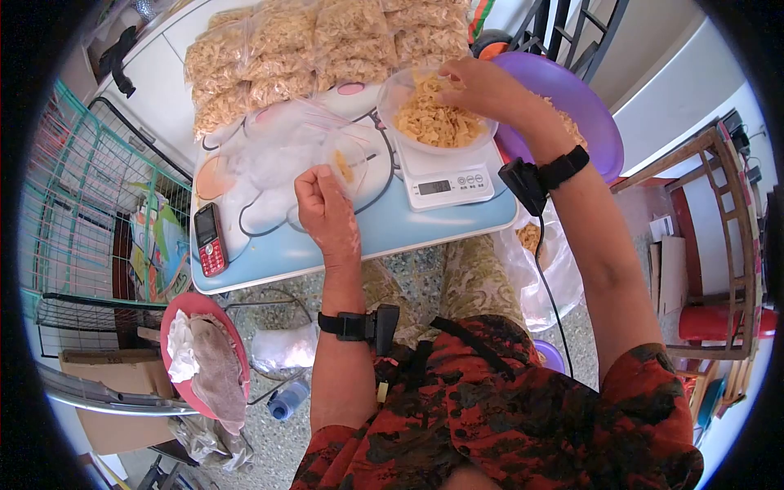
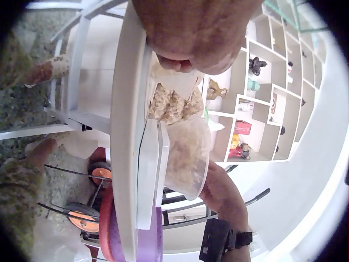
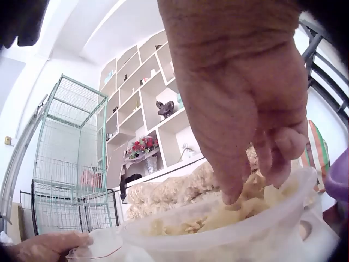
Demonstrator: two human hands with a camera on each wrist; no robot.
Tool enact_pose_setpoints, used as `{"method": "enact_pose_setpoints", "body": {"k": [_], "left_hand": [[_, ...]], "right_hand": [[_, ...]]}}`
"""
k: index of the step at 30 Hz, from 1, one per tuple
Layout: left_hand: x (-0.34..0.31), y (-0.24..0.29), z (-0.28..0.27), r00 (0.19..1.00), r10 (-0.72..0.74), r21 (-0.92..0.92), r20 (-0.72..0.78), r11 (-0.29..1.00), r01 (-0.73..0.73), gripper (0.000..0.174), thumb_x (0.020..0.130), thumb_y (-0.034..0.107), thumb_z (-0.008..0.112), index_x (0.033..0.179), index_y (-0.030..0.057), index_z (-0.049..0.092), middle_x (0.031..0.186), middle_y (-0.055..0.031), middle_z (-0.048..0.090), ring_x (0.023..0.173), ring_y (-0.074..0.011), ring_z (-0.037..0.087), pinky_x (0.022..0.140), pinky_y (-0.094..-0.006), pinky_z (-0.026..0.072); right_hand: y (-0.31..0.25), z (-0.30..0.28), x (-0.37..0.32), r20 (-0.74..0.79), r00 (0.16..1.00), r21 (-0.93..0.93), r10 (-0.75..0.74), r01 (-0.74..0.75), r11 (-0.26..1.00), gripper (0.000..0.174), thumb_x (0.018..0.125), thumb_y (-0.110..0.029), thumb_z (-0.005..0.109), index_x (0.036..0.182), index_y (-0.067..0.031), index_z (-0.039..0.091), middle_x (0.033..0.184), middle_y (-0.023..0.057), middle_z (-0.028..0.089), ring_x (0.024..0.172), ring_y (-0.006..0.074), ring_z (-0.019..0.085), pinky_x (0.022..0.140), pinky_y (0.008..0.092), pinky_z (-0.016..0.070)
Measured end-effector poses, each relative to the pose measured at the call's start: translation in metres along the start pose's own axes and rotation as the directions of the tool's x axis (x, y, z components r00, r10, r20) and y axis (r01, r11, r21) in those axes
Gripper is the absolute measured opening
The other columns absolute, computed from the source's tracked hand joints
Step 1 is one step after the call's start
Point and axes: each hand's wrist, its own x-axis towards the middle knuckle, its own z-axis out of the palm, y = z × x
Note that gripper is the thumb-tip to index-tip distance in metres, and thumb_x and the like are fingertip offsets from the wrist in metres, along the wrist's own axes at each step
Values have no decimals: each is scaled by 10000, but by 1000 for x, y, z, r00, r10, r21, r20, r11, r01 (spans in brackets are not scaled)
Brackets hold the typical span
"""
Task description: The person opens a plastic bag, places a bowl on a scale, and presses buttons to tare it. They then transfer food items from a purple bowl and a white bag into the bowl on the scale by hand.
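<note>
A translucent plastic bowl (image 1: 392,106) of pale yellow dried pieces (image 1: 433,122) stands on a white digital kitchen scale (image 1: 453,194) at the table's right. My right hand (image 1: 482,86) reaches over the bowl's far rim. In the right wrist view, its thumb and fingers (image 3: 232,197) dip into the pieces and pinch some. Left of the scale, my left hand (image 1: 328,214) has curled fingers and pinches the edge of a clear plastic bag (image 3: 95,250) with a red line along it. A small yellow piece (image 1: 343,167) shows through the clear plastic beside the thumb.
Filled clear bags (image 1: 286,49) are stacked along the table's back. Flat clear bags (image 1: 278,151) lie mid-table, and a red phone (image 1: 211,241) at the left edge. A purple basin (image 1: 600,122) stands right of the table; a red stool (image 1: 237,343) with cloths sits front left.
</note>
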Motion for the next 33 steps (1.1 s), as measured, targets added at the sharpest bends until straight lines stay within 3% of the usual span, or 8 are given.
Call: {"method": "enact_pose_setpoints", "body": {"k": [4, 10, 13, 16, 19, 25, 28, 33], "left_hand": [[0, 0, 0, 1000, -1, -8, 3, 1000, 1, 198, 1009, 258, 592, 987, 64, 556, 693, 30, 511, 506, -34, 418, 436, -198, 327], [1, -2, 0, 1000, 15, -20, 7, 1000, -15, 199, 1010, 255, 590, 992, 60, 557, 673, 30, 504, 503, -35, 413, 435, -201, 324], [1, 0, 1, 1000, 10, 7, -1, 1000, -10, 207, 1011, 259, 587, 991, 55, 556, 674, 29, 505, 503, -36, 416, 434, -202, 326], [2, -4, -1, 1000, 24, 3, 6, 1000, -24, 211, 1012, 261, 586, 988, 54, 556, 673, 27, 506, 503, -37, 419, 435, -203, 331], [0, 0, -1, 1000, 7, 21, 6, 1000, -7, 178, 1019, 213, 577, 1004, 38, 547, 709, 42, 507, 566, -11, 401, 475, -188, 325], [2, -3, -1, 1000, 17, 32, 2, 999, -17, 180, 1017, 216, 580, 1008, 39, 549, 711, 39, 512, 565, -12, 401, 473, -192, 328], [2, -3, -1, 1000, 27, 57, -6, 998, -27, 200, 1012, 252, 585, 985, 56, 557, 673, 30, 506, 508, -41, 425, 437, -208, 338], [2, -4, -1, 1000, 20, 23, 0, 1000, -20, 196, 1009, 248, 588, 988, 55, 556, 678, 29, 506, 512, -42, 423, 439, -209, 339]], "right_hand": [[-8, 4, 6, 21, 999, -98, 38, -36, 995, 498, 854, -345, 684, 1208, 0, 623, 1108, 230, 648, 1044, 368, 624, 895, 415, 493], [-4, 5, 11, 27, 999, -50, -34, 36, 998, 332, 858, -308, 668, 1022, -21, 637, 980, 201, 672, 907, 373, 635, 781, 437, 498], [-4, 2, 4, -6, 1000, 40, -23, 23, 999, 270, 855, -280, 679, 958, -38, 619, 832, 119, 651, 794, 285, 639, 714, 397, 497], [0, -5, 2, -98, 993, 133, -72, 85, 988, 237, 877, -265, 690, 945, -47, 625, 733, 29, 578, 670, 148, 593, 612, 304, 472], [-16, -30, -11, 79, 990, 434, 114, -137, 891, 236, 909, -276, 690, 939, -50, 632, 704, -27, 529, 606, 55, 536, 527, 240, 422], [-8, -34, -16, 232, 965, 560, 124, -237, 794, 287, 927, -320, 679, 1007, -47, 643, 673, -24, 540, 562, 56, 527, 465, 224, 384], [-4, -29, -15, 287, 940, 390, 184, -291, 874, 316, 934, -347, 662, 1040, -50, 649, 703, -9, 579, 573, 64, 541, 480, 222, 389], [-10, -36, -21, 285, 942, 405, 176, -284, 869, 393, 930, -358, 652, 1173, -51, 623, 885, 31, 638, 666, 89, 584, 533, 242, 429]]}}
